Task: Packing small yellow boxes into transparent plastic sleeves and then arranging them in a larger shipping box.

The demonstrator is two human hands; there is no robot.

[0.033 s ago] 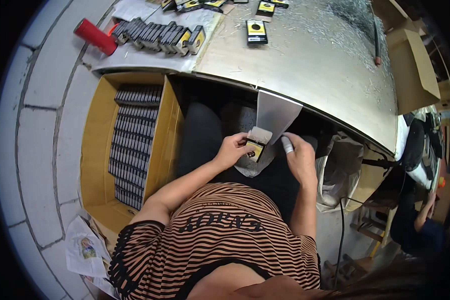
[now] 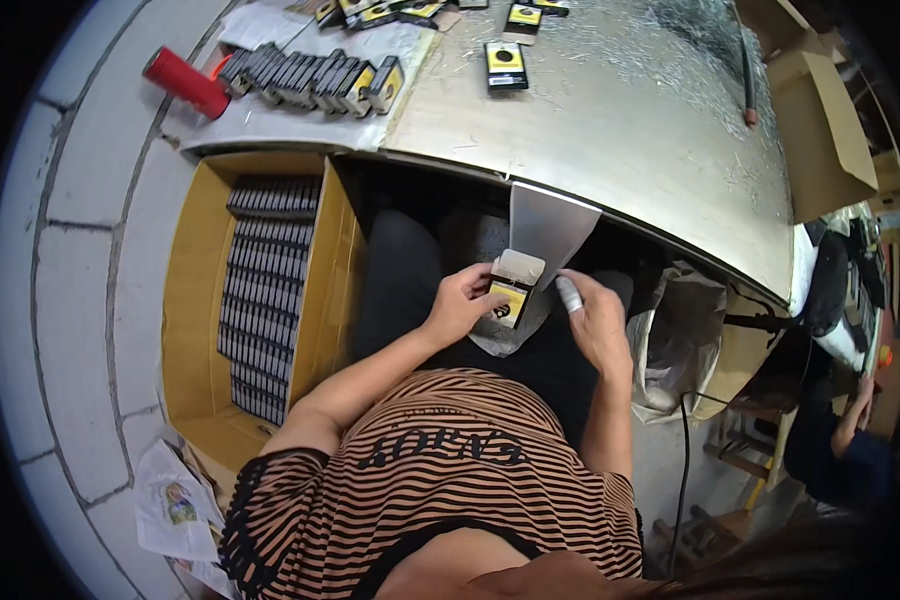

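Observation:
My left hand (image 2: 462,306) grips a small yellow and black box (image 2: 509,303) over my lap, its thumb on the front. The box's pale top flap (image 2: 519,266) stands open. Just to the right, my right hand (image 2: 598,316) is curled beside the lower edge of a grey metal chute (image 2: 548,229), with white wrapping on one digit. What its bent fingers hold, if anything, is hidden. The chute slopes down from the table edge toward the small box. A clear plastic bag (image 2: 503,342) lies partly hidden beneath the left hand.
At my left, a carton (image 2: 192,300) holds rows of packed small boxes. More boxes (image 2: 305,78) line the metal table (image 2: 590,130) by a red cylinder (image 2: 186,82). Loose metal pieces (image 2: 705,50) cover its far right. A sack (image 2: 670,345) stands right; beyond, another person (image 2: 845,455).
The whole view has shifted slightly. Both hands hold nearly the same places, and the small box with its raised flap looks a little more upright.

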